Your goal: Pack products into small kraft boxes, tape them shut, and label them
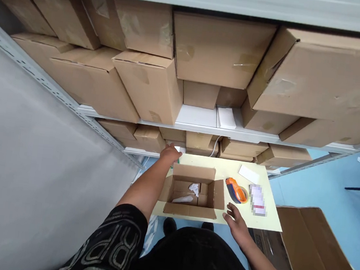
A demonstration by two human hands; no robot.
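Note:
My left hand (170,152) reaches to the far left corner of the table, beside a small white and green thing. Its fingers are mostly turned away, so their grip is hidden. My right hand (236,223) hovers at the near table edge with its fingers apart and nothing in them. Between the hands stands an open cardboard box (192,171), flaps spread, with crumpled white paper (194,189) and another white piece (182,199) inside. An orange and dark tape dispenser (237,190) with a tape roll lies right of the box.
On the pale yellow table (268,214) are a white flat piece (248,174) and a blurred-out item (257,200). Shelves packed with cardboard boxes (222,49) rise behind it. A grey wall (34,157) flanks the left; a large open carton (319,250) stands at right.

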